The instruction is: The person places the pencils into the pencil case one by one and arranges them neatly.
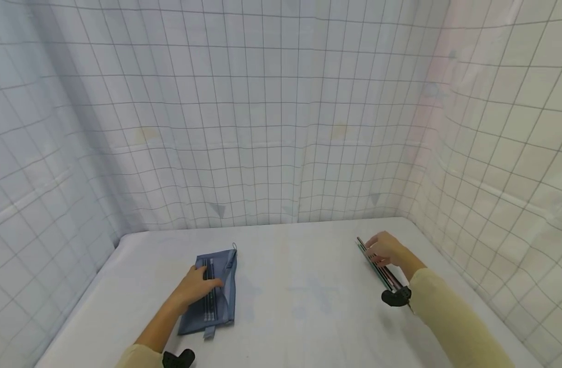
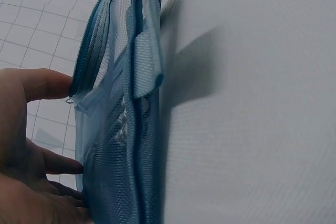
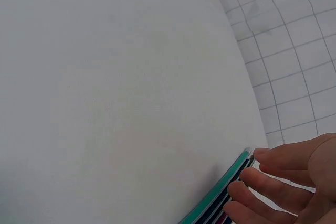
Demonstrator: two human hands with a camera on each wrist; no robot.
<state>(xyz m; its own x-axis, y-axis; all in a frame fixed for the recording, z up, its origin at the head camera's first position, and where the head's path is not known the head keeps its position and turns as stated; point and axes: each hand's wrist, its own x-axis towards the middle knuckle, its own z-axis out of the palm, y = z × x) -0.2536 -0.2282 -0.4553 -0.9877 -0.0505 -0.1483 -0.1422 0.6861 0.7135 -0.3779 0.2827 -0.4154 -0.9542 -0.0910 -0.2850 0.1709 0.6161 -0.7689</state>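
Two hands on a white table — pouch left, slim sticks right

Left hand (image 1: pixel 194 290): rests on a blue mesh pouch (image 1: pixel 225 305) lying flat on the left of the table (image 1: pixel 299 291). Thumb and fingers are spread and relaxed, touching the pouch without closing round it. Dark slim rods (image 1: pixel 211 309) run lengthwise along the pouch; in the left wrist view their pale ends show through the mesh. A fabric tab (image 1: pixel 209 332) sticks out at the near edge.

Right hand (image 1: pixel 384 249): well apart from the pouch, over a bundle of long thin sticks (image 1: pixel 380 276) on the right of the table, green along its left side. Fingers are half bent, with gaps between them — no grip seen; cannot tell whether the fingertips touch the bundle.

Surround: white sheeting with a dark grid (image 1: pixel 281 112) rises behind the table's far edge.
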